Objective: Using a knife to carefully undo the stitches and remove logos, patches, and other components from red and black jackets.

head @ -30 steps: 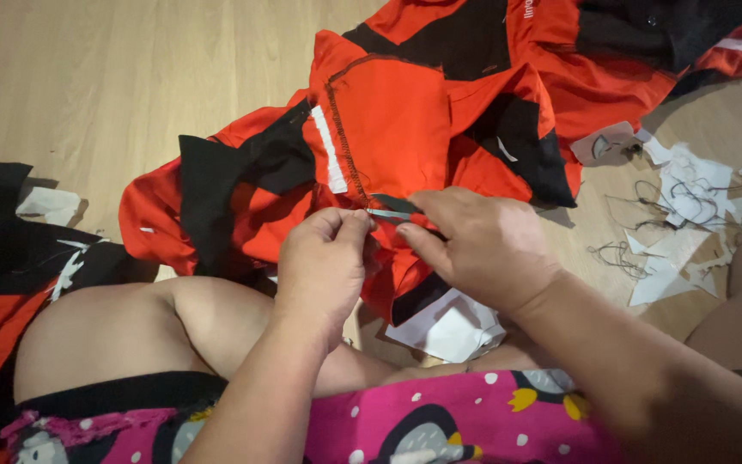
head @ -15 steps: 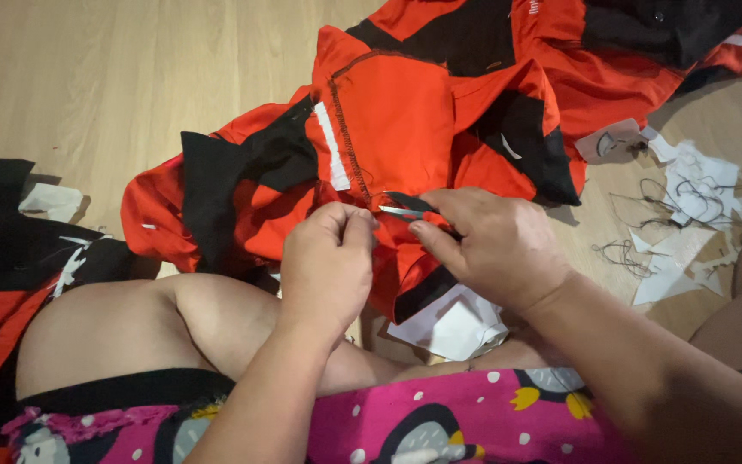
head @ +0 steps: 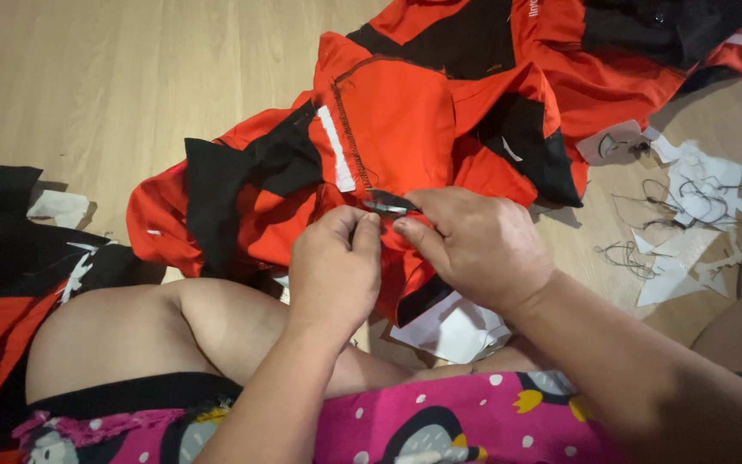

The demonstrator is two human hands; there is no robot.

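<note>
A red and black garment [head: 405, 129] with a white stripe lies spread on the wooden floor in front of me. My left hand [head: 334, 266] pinches a fold of its red cloth near a stitched seam. My right hand [head: 474, 245] grips a small dark cutting tool [head: 386, 204] whose tip rests against the same seam, right beside my left fingertips. The two hands almost touch. My bare knee [head: 156, 335] sits under the garment's near edge.
Another red and black garment [head: 629, 51] lies at the back right. White fabric scraps and loose black threads [head: 697, 198] litter the floor at right. More black and red cloth [head: 10, 266] lies at left. White pieces [head: 448, 331] sit by my lap.
Both hands have stayed on the seam, shifting slightly. The tool tip has edged a little along the red cloth towards my left fingers.
</note>
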